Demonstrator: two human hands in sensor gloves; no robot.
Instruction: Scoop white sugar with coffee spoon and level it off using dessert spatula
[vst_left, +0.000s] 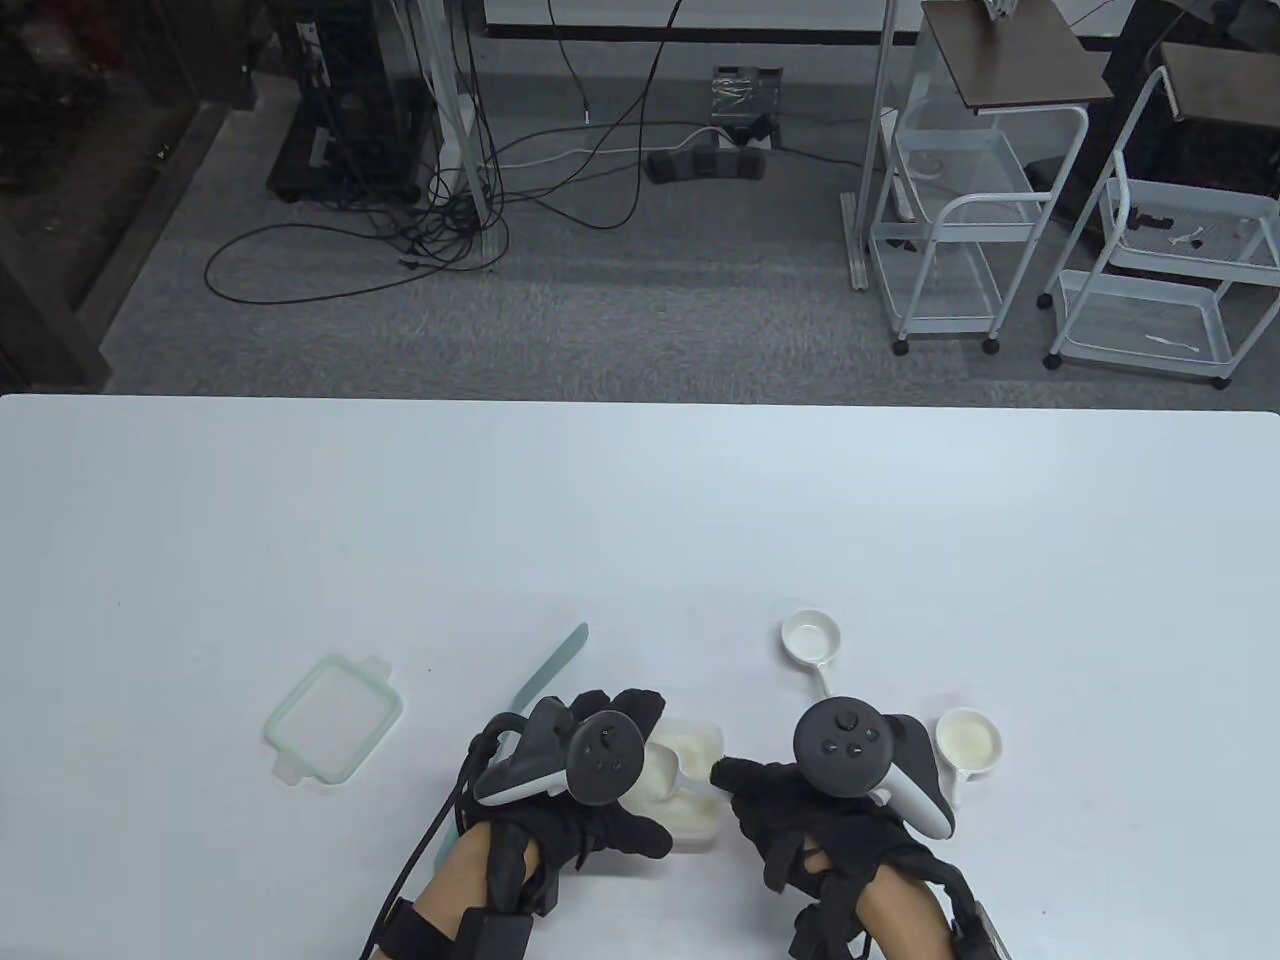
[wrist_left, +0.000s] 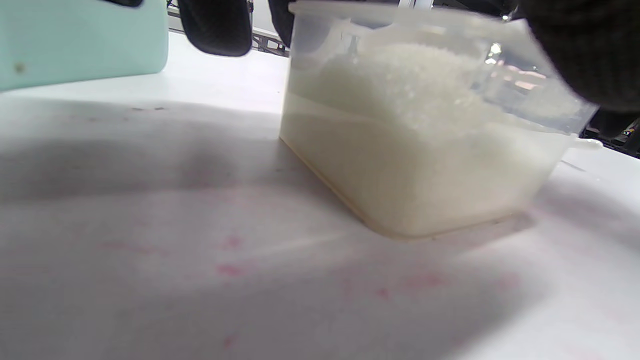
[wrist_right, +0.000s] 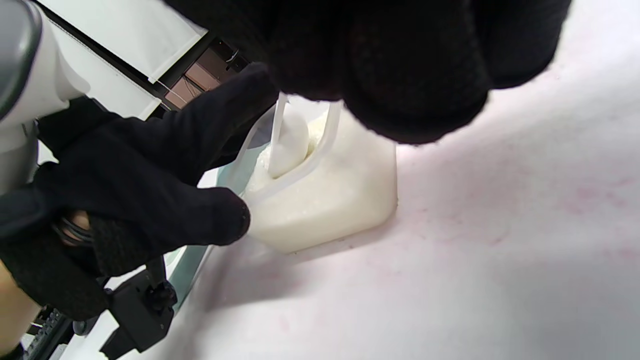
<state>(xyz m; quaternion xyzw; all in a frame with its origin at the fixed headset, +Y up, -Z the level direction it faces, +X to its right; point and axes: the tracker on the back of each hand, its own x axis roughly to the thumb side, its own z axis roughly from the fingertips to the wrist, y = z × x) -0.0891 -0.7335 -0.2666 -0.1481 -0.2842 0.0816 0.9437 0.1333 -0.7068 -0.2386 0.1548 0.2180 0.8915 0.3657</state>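
Observation:
A clear tub of white sugar (vst_left: 697, 812) stands near the table's front edge between my hands; it also shows in the left wrist view (wrist_left: 425, 150) and the right wrist view (wrist_right: 340, 200). My right hand (vst_left: 745, 785) holds a white coffee spoon (vst_left: 660, 772) whose bowl (wrist_right: 291, 142) dips into the sugar. My left hand (vst_left: 610, 790) grips a pale green dessert spatula (vst_left: 555, 660), blade pointing away, and its thumb (wrist_right: 220, 220) touches the tub's rim. The spatula's handle shows in the left wrist view (wrist_left: 75, 40).
The tub's pale green lid (vst_left: 335, 718) lies to the left. An empty white scoop (vst_left: 812, 640) lies behind my right hand, and another scoop holding sugar (vst_left: 968, 745) lies to its right. Carts and cables are on the floor beyond the table.

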